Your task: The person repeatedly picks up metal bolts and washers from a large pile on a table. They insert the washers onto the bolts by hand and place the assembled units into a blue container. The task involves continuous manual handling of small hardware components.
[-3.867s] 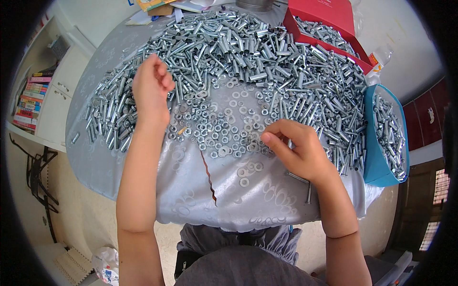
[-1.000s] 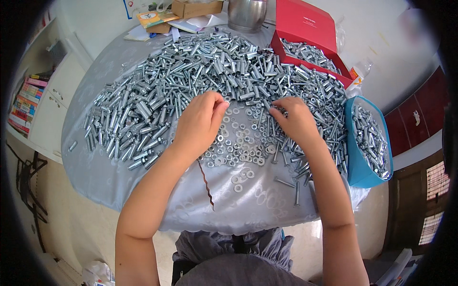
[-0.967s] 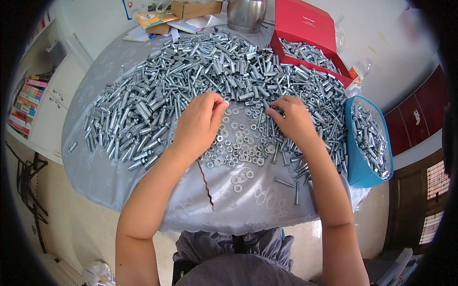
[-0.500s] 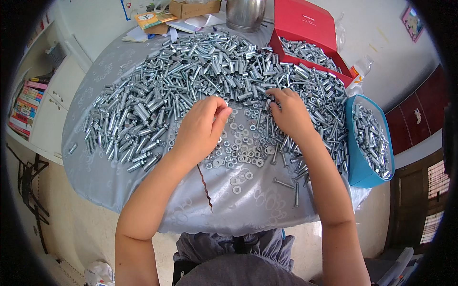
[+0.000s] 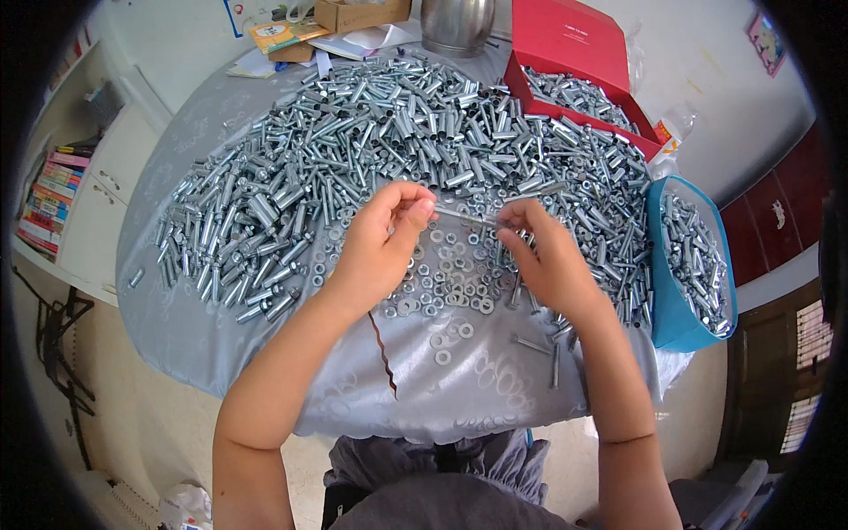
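Observation:
A long, thin metal bolt (image 5: 464, 215) spans the gap between my two hands, above the pile. My right hand (image 5: 549, 256) pinches its right end between thumb and fingers. At the bolt's left end my left hand (image 5: 382, 240) is closed in a pinch, the fingertips touching the tip; whatever small piece they hold is hidden. Below the hands lie loose washers and nuts (image 5: 458, 283) on the grey tablecloth. Several long bolts (image 5: 556, 364) rest near my right forearm. Beyond the hands spreads a broad heap of metal sleeves and bolts (image 5: 415, 124).
A red box (image 5: 649, 141) with its lid raised holds more metal parts at the back right. The blue bin (image 5: 658, 265) at the right is full of assembled pieces. Behind the heap stand a metal pot (image 5: 455, 26) and a cardboard box (image 5: 360, 15). A clear bottle (image 5: 676, 125) is beside the red box.
My right hand has come away from the heap's edge, bringing a bolt toward my left hand, and the bolt's tip now meets the left fingertips. The left hand has barely moved.

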`<state>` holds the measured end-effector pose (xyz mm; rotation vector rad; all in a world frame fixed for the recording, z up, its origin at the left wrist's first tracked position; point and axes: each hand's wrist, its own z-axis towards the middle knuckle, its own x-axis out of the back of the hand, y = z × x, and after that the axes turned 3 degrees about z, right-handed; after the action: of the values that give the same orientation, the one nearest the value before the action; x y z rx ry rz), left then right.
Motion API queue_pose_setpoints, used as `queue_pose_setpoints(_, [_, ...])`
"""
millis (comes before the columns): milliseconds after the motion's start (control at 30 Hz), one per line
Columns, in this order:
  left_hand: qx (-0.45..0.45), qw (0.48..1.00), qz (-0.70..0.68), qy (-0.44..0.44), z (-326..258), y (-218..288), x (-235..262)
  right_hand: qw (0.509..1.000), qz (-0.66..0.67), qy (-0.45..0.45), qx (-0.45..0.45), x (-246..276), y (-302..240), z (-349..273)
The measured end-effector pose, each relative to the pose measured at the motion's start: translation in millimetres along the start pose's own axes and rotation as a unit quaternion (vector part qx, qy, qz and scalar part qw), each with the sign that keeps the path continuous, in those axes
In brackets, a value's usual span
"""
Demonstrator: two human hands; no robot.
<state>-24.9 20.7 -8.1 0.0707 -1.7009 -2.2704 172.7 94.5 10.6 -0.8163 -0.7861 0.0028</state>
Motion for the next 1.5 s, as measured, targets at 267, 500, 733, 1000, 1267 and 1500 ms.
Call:
queue_pose_setpoints(267, [0.028, 0.999, -0.012, -0.014, 1, -1, -4, 0.999, -0.041, 0.024, 0.006, 3, 3, -10])
queue_pose_setpoints(500, [0.066, 0.997, -0.036, -0.028, 1, 2, -4, 1.000, 0.001, 0.004, -0.014, 1, -3, -15])
queue_pose_setpoints(733, [0.074, 0.994, -0.062, -0.056, -1, 3, -4, 0.997, 0.070, 0.002, -0.045, 0, -2, -17])
queue_pose_setpoints(1000, [0.063, 0.988, -0.047, -0.131, -4, 12, -6, 0.964, 0.253, -0.001, -0.081, -11, -5, -22])
queue_pose_setpoints(1267, [0.152, 0.952, -0.185, -0.192, -3, 15, -7, 0.969, 0.231, 0.007, -0.092, -4, -12, -19])
queue_pose_setpoints(1500, [0.156, 0.963, -0.020, -0.218, -6, 17, -9, 0.984, 0.165, -0.019, -0.064, -2, -16, -17])
